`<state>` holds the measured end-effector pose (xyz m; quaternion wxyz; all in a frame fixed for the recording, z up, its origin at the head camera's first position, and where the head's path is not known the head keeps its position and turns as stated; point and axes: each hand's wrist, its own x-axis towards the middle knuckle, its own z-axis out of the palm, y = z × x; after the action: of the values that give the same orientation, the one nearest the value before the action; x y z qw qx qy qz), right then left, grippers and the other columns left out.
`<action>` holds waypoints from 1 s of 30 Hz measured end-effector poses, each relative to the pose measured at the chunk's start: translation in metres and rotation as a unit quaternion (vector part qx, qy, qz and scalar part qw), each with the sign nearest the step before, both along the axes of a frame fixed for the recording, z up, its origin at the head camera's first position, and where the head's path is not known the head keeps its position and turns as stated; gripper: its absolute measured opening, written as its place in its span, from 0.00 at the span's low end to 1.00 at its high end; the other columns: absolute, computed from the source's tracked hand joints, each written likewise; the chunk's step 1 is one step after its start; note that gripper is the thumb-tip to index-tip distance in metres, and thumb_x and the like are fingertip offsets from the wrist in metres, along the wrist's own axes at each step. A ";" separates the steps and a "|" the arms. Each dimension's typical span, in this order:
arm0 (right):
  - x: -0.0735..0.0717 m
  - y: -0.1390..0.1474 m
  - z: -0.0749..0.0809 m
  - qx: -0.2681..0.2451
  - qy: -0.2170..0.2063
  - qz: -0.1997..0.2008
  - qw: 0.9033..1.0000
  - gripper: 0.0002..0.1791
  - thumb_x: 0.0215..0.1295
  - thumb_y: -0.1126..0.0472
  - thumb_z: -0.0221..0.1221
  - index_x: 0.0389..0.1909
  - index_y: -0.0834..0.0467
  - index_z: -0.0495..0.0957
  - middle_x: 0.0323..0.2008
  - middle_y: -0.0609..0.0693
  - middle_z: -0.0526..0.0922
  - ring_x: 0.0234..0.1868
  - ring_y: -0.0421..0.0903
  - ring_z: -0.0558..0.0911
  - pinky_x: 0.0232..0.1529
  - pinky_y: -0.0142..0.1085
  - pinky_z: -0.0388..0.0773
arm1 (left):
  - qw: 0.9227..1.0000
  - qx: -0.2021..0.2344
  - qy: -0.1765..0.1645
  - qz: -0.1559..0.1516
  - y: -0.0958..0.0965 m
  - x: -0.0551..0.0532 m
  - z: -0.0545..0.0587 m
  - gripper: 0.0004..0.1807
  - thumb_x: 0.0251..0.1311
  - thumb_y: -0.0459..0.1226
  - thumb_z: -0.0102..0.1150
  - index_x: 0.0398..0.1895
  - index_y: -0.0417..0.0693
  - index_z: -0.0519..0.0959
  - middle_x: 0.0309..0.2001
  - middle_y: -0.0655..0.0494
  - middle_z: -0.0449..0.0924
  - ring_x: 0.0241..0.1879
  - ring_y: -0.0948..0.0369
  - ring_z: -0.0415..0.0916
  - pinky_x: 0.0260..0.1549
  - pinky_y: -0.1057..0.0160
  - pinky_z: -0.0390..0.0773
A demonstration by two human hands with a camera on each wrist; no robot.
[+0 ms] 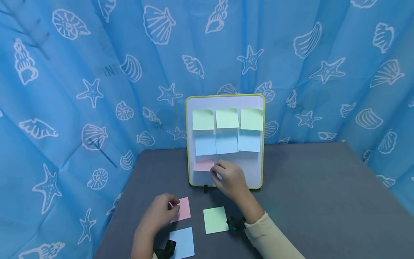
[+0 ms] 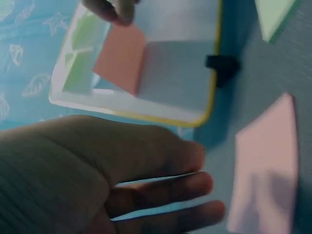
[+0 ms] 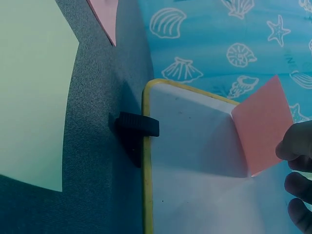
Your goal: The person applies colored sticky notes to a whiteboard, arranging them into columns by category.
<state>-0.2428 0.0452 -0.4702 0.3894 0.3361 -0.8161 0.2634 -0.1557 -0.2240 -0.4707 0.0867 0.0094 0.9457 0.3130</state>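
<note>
In the head view, a whiteboard [image 1: 239, 172] with a yellow rim stands upright, bearing rows of green notes [image 1: 227, 118] and blue notes [image 1: 227, 143]. Below them, a pink sticky note [image 1: 202, 166] juts out from the board at its lower left. My right hand [image 1: 231, 178] pinches this note at its right side; thumb and fingertips meet its corner in the right wrist view. Over a pink sticky-note pad [image 1: 185, 208] on the table hovers my left hand [image 1: 160, 210]. Its fingers [image 2: 170, 192] are extended, apart from the pad, and hold nothing.
A green sticky-note pad [image 1: 215, 220] lies between my forearms, and a blue pad [image 1: 183, 242] lies near my left wrist. At the board's lower edge sits a black clip [image 3: 139, 124]. Behind the grey table [image 1: 310, 201] hangs a blue seashell curtain [image 1: 278, 39].
</note>
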 end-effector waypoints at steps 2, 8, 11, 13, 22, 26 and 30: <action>0.000 0.000 -0.001 0.002 -0.002 -0.001 1.000 0.06 0.57 0.69 0.74 0.30 0.55 0.88 0.30 0.47 0.85 0.27 0.43 0.81 0.27 0.37 0.79 | 0.999 0.008 0.047 -0.005 0.005 -0.005 0.006 0.08 0.70 0.34 0.64 0.46 0.45 0.89 0.40 0.56 0.85 0.37 0.61 0.78 0.38 0.57 0.85; 0.001 0.000 -0.003 0.011 -0.010 -0.006 1.000 0.06 0.59 0.69 0.72 0.30 0.55 0.88 0.30 0.46 0.84 0.27 0.43 0.80 0.27 0.37 0.79 | 0.975 0.054 0.215 -0.004 0.028 -0.020 0.021 0.12 0.76 0.33 0.57 0.53 0.46 0.88 0.48 0.57 0.85 0.45 0.62 0.80 0.48 0.55 0.85; 0.001 0.000 -0.004 0.013 -0.009 -0.008 1.000 0.06 0.57 0.69 0.73 0.30 0.55 0.88 0.30 0.46 0.84 0.27 0.42 0.80 0.27 0.37 0.79 | 0.964 0.078 0.255 -0.010 0.045 -0.032 0.024 0.13 0.77 0.36 0.58 0.57 0.44 0.87 0.53 0.57 0.83 0.51 0.59 0.81 0.52 0.51 0.85; 0.000 0.001 -0.005 0.015 -0.009 -0.010 1.000 0.06 0.56 0.69 0.74 0.30 0.55 0.88 0.30 0.46 0.84 0.27 0.42 0.80 0.28 0.37 0.80 | 0.959 0.079 0.270 -0.024 0.054 -0.040 0.023 0.14 0.77 0.37 0.59 0.58 0.43 0.86 0.56 0.55 0.82 0.55 0.56 0.81 0.55 0.49 0.84; -0.002 0.002 -0.012 0.037 -0.023 -0.009 0.999 0.07 0.55 0.68 0.76 0.30 0.55 0.88 0.30 0.46 0.85 0.27 0.41 0.78 0.29 0.35 0.79 | 0.960 0.045 0.271 -0.054 0.071 -0.059 0.007 0.16 0.71 0.31 0.62 0.59 0.40 0.86 0.65 0.47 0.80 0.64 0.49 0.79 0.63 0.46 0.82; -0.001 0.001 -0.012 0.047 -0.037 -0.007 0.998 0.06 0.57 0.67 0.75 0.31 0.55 0.88 0.30 0.46 0.85 0.27 0.41 0.77 0.29 0.34 0.79 | 0.963 0.048 0.260 -0.050 0.068 -0.060 0.002 0.18 0.71 0.31 0.61 0.61 0.39 0.85 0.69 0.47 0.78 0.67 0.48 0.77 0.65 0.44 0.80; 0.002 0.000 -0.012 0.056 -0.067 -0.001 0.996 0.06 0.56 0.67 0.75 0.33 0.55 0.89 0.31 0.45 0.85 0.28 0.40 0.77 0.30 0.34 0.79 | 0.964 0.030 0.258 -0.050 0.066 -0.059 -0.002 0.19 0.70 0.32 0.64 0.62 0.39 0.85 0.70 0.46 0.77 0.69 0.47 0.76 0.65 0.46 0.80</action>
<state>-0.2412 0.0455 -0.4827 0.3150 0.3384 -0.8540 0.2389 -0.2149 -0.1578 -0.4726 -0.1451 0.1393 0.9248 0.3231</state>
